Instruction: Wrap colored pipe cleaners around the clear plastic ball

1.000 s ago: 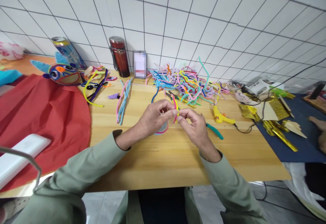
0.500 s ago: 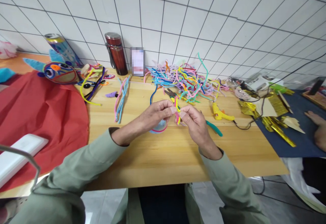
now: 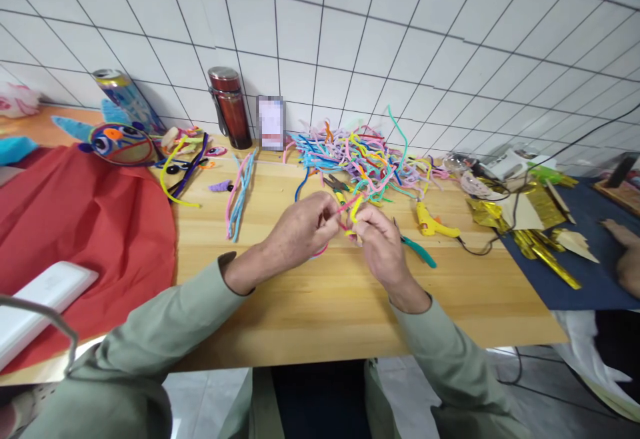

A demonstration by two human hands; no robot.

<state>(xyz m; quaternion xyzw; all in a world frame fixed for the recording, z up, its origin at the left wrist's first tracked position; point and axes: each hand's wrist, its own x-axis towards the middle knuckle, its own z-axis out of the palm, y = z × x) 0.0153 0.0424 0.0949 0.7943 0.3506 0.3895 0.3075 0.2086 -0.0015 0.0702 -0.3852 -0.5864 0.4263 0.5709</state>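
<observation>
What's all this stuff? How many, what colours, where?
Fuzzy craft stems: count unclear, pink, yellow, centre
Tangled stem heap: one, multicoloured, back
Stem bundle: one, pink, blue, left
Plastic glue gun: one, yellow, right
Metal pliers: one, yellow handles, centre
Slim tool: one, teal handle, right
Cylindrical flask: one, dark red, back
Drink can: one, blue, back left
Craft face: one, multicoloured, left
Spread cloth: one, red, left
Oblong block: one, white, on cloth
Shiny foil: several, gold, right
Wooden table: one, pale, centre
Another person's hand: one, right edge
Left hand, right hand: one each, gripping stems
Fabric sleeves: two, grey-green, front
</observation>
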